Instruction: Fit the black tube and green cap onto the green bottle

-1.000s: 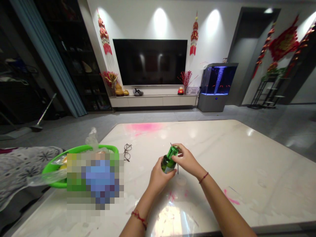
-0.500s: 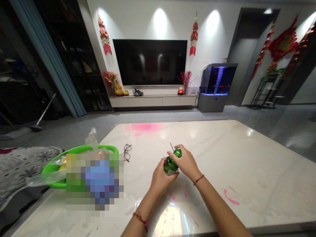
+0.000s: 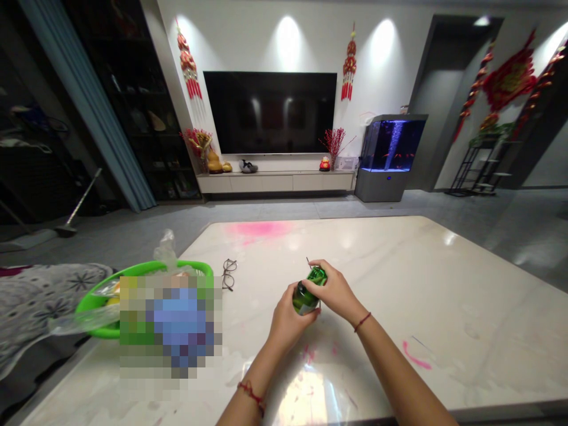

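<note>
My left hand is wrapped round the body of a small green bottle, which looks like shiny dark glass with a pale label low down. My right hand closes over a glossy green piece at the bottle's upper right, its thumb lying across it. Whether that piece is part of the bottle or separate, I cannot tell. A thin dark stick-like line shows just beyond my right fingers. Both hands are above the middle of the pale marble-look table.
Eyeglasses lie on the table left of my hands. A green basket with plastic bags stands at the left, partly blurred out. Pink stains mark the tabletop. Beyond are a television and a fish tank.
My right hand has shifted slightly, its thumb now lower and across the green piece. The bottle has tipped a little in my left hand, which otherwise stays put.
</note>
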`<state>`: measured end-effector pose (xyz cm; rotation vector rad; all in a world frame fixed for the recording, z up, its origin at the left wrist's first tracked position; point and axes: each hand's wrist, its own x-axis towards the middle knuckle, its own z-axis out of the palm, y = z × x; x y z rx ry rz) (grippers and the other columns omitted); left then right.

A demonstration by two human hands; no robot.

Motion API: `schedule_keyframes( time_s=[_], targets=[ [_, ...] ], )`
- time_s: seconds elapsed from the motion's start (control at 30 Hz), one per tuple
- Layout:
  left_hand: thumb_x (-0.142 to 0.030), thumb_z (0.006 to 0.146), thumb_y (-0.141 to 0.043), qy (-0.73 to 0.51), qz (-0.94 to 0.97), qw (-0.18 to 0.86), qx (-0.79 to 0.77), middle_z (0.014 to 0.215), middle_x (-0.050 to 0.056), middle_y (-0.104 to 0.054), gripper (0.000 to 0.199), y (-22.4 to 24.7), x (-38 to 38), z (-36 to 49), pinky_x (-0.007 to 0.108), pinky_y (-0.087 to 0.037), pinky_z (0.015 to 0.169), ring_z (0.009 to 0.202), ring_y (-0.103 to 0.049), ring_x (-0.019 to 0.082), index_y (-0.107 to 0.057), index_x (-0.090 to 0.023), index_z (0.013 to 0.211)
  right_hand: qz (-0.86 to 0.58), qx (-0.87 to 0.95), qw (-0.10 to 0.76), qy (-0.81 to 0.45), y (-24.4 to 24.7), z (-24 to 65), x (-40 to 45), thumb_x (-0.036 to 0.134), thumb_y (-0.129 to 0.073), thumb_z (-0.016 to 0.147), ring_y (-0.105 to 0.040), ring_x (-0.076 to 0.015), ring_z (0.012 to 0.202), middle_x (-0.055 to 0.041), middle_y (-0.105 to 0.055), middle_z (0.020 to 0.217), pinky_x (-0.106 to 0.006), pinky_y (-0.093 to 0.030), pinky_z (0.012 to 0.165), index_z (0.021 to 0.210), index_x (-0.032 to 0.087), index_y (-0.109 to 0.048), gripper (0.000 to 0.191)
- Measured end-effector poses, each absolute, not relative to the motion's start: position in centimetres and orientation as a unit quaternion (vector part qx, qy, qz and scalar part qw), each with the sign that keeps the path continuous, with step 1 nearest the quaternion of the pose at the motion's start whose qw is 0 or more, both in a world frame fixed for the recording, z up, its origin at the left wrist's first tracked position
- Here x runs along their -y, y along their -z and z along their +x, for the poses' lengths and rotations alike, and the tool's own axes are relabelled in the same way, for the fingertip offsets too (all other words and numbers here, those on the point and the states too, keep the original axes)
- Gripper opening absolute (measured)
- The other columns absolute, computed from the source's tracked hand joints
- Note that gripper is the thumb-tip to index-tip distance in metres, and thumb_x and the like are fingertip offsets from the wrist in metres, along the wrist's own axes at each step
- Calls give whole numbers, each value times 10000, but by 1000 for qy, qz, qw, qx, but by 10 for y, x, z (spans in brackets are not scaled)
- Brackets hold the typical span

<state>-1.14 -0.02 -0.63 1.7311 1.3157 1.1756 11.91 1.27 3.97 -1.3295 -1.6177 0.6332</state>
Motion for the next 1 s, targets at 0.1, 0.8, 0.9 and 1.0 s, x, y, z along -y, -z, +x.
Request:
schedule_keyframes(
  time_s=[0.1, 0.8, 0.9, 1.0],
  targets=[
    [-245, 558, -692, -454, 659, 331, -501, 967, 41, -627, 524, 5, 1, -11, 281, -440, 730, 837, -584, 177, -513, -193, 1047, -519, 672, 453, -271, -41, 120, -11, 284, -573, 659, -560, -145, 705, -12, -617, 815, -277, -443, 695, 1007, 198, -565, 358],
    [-245, 538, -709, -442, 667, 320, -507, 965, 43, -622, 545, 9, -3, -14, 292, -434, 741, 842, -581, 179, -513, -194, 1044, -587, 668, 426, -165, -45, 125, -12, 460, -536, 726, -572, -162, 656, -28, -634, 758, -279, -421, 636, 803, 212, -565, 261],
    [-245, 541, -706, -443, 664, 320, -511, 972, 43, -624, 546, 9, -3, -15, 290, -431, 743, 844, -583, 179, -511, -195, 1048, -581, 666, 430, -184, -45, 124, -12, 402, -545, 715, -575, -154, 658, -31, -640, 820, -275, -431, 638, 896, 213, -554, 262],
    [-255, 549, -701, -443, 664, 321, -510, 972, 40, -623, 540, 9, -3, -15, 281, -428, 736, 838, -582, 175, -509, -195, 1050, -572, 668, 432, -201, -44, 124, -12, 333, -539, 698, -578, -155, 695, -37, -637, 872, -280, -437, 667, 944, 209, -538, 276]
  ],
)
